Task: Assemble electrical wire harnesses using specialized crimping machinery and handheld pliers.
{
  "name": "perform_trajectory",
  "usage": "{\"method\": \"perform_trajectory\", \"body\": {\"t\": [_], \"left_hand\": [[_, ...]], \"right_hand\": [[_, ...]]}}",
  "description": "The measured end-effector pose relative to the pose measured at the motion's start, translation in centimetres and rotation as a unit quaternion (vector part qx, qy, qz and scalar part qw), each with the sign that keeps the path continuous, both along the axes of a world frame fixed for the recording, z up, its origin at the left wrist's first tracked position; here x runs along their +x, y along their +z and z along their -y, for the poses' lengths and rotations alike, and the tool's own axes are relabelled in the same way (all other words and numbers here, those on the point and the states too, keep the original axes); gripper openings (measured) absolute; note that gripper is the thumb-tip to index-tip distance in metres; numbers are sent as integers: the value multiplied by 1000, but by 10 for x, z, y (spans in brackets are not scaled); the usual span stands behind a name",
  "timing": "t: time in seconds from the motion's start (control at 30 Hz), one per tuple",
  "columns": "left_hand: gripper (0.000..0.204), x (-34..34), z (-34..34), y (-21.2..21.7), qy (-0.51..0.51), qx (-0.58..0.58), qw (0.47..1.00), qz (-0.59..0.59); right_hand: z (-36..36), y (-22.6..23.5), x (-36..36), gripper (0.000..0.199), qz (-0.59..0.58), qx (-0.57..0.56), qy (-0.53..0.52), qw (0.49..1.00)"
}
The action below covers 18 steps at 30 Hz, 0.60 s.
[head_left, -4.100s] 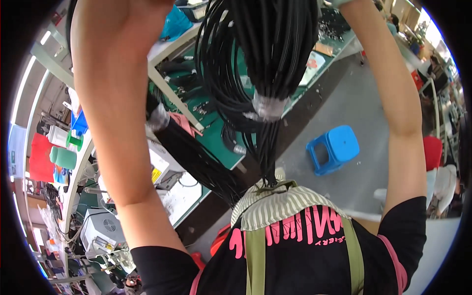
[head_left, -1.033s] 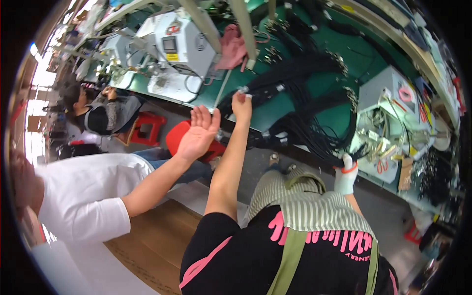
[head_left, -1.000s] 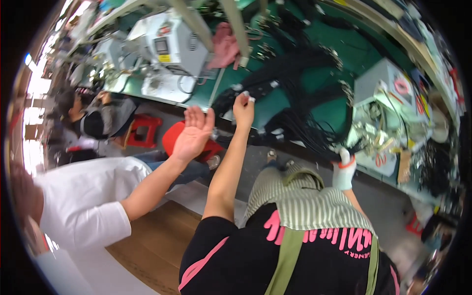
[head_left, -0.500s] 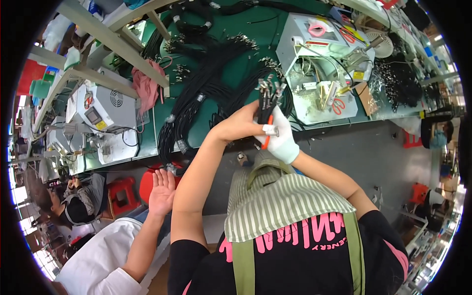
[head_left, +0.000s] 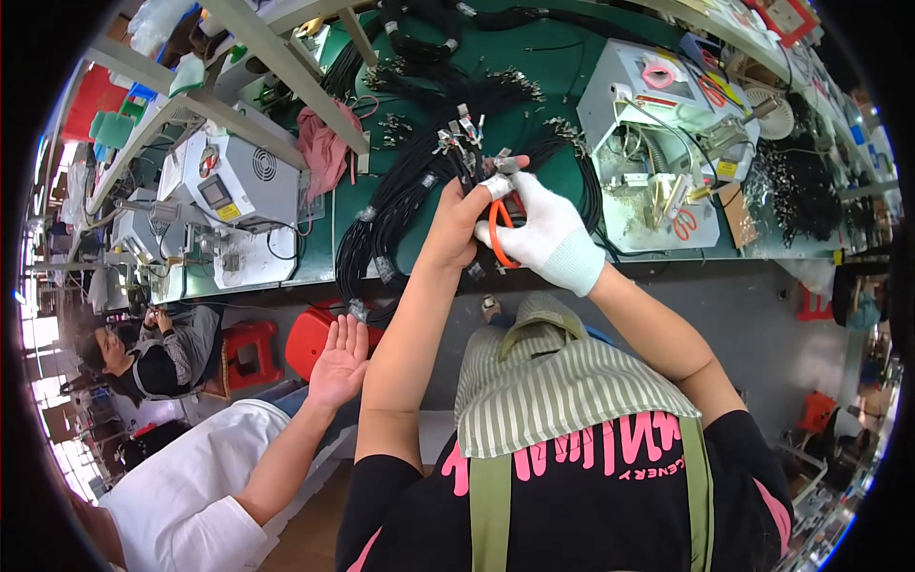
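Note:
My bare left hand (head_left: 456, 221) is closed round a bundle of black cables (head_left: 461, 168), whose metal connector ends (head_left: 464, 133) fan out above the fingers. White wrapping covers part of its thumb. Against it presses my right hand (head_left: 553, 234), in a white knit glove, its fingers curled round a tool with curved orange handles (head_left: 498, 238). The tool's working end is hidden by the hands, so its kind cannot be made out. Both hands are over the front edge of the green table (head_left: 562, 81). More black cables (head_left: 381, 234) lie in tied bundles behind and left of them.
A grey machine (head_left: 634, 91) stands at the right, with orange-handled scissors (head_left: 684, 225) on its base. Another machine (head_left: 238, 176) and a pink cloth (head_left: 324, 148) are at the left, below a metal frame (head_left: 286, 71). A co-worker's open hand (head_left: 340, 367) is near my left forearm.
My hands have moved slightly left in the picture, and the connector ends now lean left. The right hand has turned, bringing the tool's orange handles into fuller view. The whole view has shifted rightward.

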<state>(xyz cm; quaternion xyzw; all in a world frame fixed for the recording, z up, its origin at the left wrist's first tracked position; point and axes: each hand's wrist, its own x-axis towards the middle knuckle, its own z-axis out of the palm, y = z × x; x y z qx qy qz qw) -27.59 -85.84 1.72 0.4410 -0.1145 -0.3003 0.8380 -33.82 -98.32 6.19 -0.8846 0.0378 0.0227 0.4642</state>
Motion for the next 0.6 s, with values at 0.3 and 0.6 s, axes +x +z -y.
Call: {"method": "perform_trajectory", "body": {"t": [0.3, 0.6], "left_hand": [[24, 0, -7, 9, 100, 50, 994, 18], [21, 9, -1, 9, 68, 151, 983, 83]], "right_hand": [[8, 15, 2, 46, 48, -143, 22, 988], [43, 29, 0, 39, 64, -192, 28, 979]]}}
